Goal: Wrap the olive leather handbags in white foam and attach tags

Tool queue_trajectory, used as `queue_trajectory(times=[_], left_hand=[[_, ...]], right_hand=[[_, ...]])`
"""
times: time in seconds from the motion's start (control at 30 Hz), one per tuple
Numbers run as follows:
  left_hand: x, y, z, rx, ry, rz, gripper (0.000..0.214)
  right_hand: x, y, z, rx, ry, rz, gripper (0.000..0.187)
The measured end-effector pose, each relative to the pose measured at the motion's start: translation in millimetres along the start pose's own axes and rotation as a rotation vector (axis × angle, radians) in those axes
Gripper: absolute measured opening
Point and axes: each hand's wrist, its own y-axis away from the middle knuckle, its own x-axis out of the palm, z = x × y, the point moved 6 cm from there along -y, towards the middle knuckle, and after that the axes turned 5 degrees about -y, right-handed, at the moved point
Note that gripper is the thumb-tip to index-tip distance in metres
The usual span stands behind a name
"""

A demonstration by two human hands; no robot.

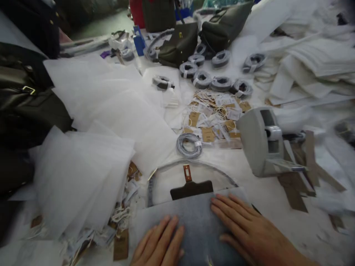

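Flat on a white translucent sheet (194, 214) rests my left hand (161, 242), fingers stretched out. My right hand (244, 221) lies on the same sheet near its upper right, fingers also extended. Under the sheet a dark handbag shows through. Beyond the sheet's far edge stick out the bag's dark flap (191, 190) with a brown strap tab (187, 173) and a metal fitting, and a wrapped handle (194, 161) arching away from me. Just past the handle lies a coiled, wrapped strap (189, 145).
White sheets (116, 107) spread at left beside dark bags (30, 99). Paper tags with strings (213, 118) and several coiled straps (221, 83) lie ahead. A grey tape dispenser (257, 142) stands at right, near brown strips (296, 188). More dark bags (179, 44) sit at the back.
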Motion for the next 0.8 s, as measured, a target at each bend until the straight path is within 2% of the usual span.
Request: queue_trajectory(times=[0.1,0.17,0.27,0.4,0.5,0.63,0.8], left_hand=[[-11.1,-19,11,-0.043,0.07,0.011,0.044],[-14.7,-28,15,-0.102,0.127,0.034,0.04],[-19.1,-33,16,-0.168,0.214,0.095,0.037],[-22.5,-36,16,-0.165,0.303,0.178,0.035],[-21.4,-36,17,-0.163,0.301,0.169,0.031],[-15.6,-33,16,-0.163,0.272,0.161,0.036],[-3.6,-36,14,-0.167,0.213,0.188,0.039]], right_hand=[[1,-4,2,0.03,0.0,-0.026,0.043],[-1,-7,5,0.038,-0.009,-0.012,0.038],[-10,-14,11,0.079,-0.046,0.046,0.033],[-16,-18,12,0.099,-0.133,0.143,0.023],[-7,-15,5,0.089,-0.129,0.189,0.022],[8,-10,-2,0.088,-0.076,0.238,0.019],[12,-17,-1,0.088,-0.005,0.207,0.018]])
